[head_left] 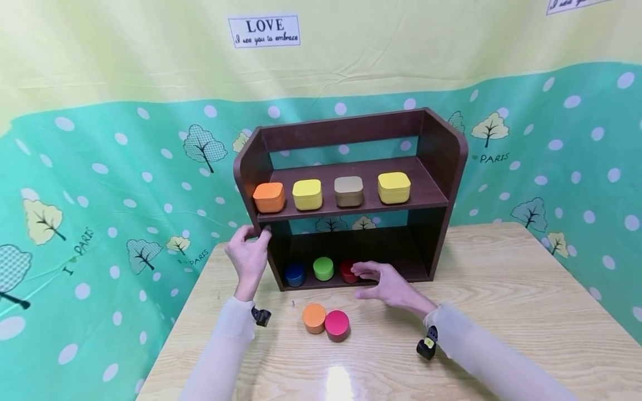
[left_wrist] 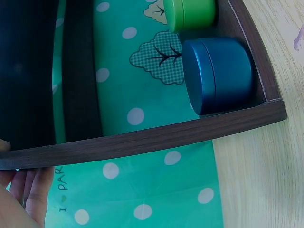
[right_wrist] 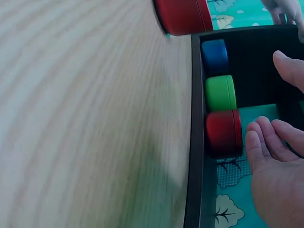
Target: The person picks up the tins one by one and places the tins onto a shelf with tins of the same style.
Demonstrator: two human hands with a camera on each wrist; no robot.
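Note:
My left hand point(head_left: 248, 252) grips the left side panel of a dark brown two-tier shelf point(head_left: 346, 123); the left wrist view shows the thumb on one face and the fingers point(left_wrist: 38, 194) on the other. On the lower tier, a blue round tin point(head_left: 295, 275), a green round tin point(head_left: 323, 268) and a red round tin point(head_left: 348, 272) stand in a row. Beside the red tin is my right hand point(head_left: 388, 287), thumb spread from its loosely bent fingers. In the right wrist view a small gap separates these fingers from the red tin point(right_wrist: 223, 134).
Along the upper tier stand an orange square tin point(head_left: 270, 197), two yellow square tins point(head_left: 307, 195) and a grey-brown one point(head_left: 349, 191). On the wooden table point(head_left: 501, 278), before the shelf, an orange round tin point(head_left: 314, 318) and a crimson round tin point(head_left: 337, 325) sit together. Patterned cloth point(head_left: 150, 195) hangs behind.

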